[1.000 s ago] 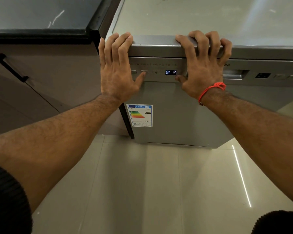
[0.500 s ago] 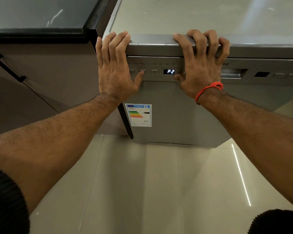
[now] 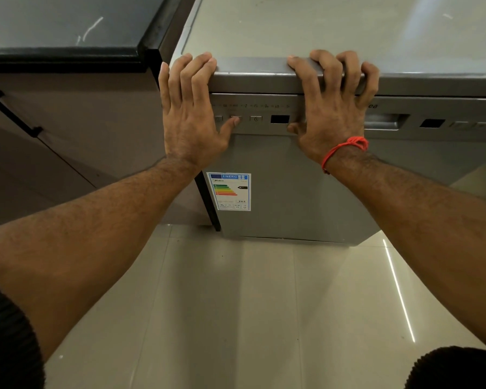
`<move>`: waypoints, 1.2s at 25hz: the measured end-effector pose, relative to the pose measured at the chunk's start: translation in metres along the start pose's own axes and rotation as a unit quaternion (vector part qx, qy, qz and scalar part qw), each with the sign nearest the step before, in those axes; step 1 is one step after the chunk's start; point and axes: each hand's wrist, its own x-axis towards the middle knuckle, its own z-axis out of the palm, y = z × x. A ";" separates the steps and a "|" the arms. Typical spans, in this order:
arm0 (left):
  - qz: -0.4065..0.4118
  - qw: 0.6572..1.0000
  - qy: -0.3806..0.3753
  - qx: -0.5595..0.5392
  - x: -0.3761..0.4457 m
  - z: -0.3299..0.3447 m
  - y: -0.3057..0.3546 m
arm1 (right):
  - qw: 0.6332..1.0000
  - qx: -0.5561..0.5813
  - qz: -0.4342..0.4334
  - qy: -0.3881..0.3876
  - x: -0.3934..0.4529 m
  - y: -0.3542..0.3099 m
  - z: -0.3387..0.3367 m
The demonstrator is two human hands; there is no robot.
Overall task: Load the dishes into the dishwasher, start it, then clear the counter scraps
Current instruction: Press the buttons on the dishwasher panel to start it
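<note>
Fingers (image 3: 331, 71) of both hands spread over dishwasher (image 3: 292, 186) top edge, left thumb (image 3: 230, 126) on button (image 3: 236, 118).

The grey dishwasher (image 3: 292, 178) stands shut on the tiled floor, beside a dark-topped counter. Its small display window (image 3: 280, 119) is dark. An energy label (image 3: 228, 191) on its door's lower left corner reads 262.

Grey dishwasher (image 3: 292, 186) with multicoloured energy label (image 3: 228, 191); red wrist thread (image 3: 345, 148); beige floor tiles (image 3: 236, 304).
</note>
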 end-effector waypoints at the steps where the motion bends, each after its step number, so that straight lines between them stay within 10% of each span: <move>1: -0.005 1.000 -0.004 0.001 0.001 -0.001 0.001 | 1.000 -0.004 0.001 0.001 0.000 -0.001 0.000; 30: -0.010 0.999 0.012 -0.029 -0.002 -0.001 0.001 | 0.999 -0.015 0.029 -0.017 -0.002 -0.013 -0.003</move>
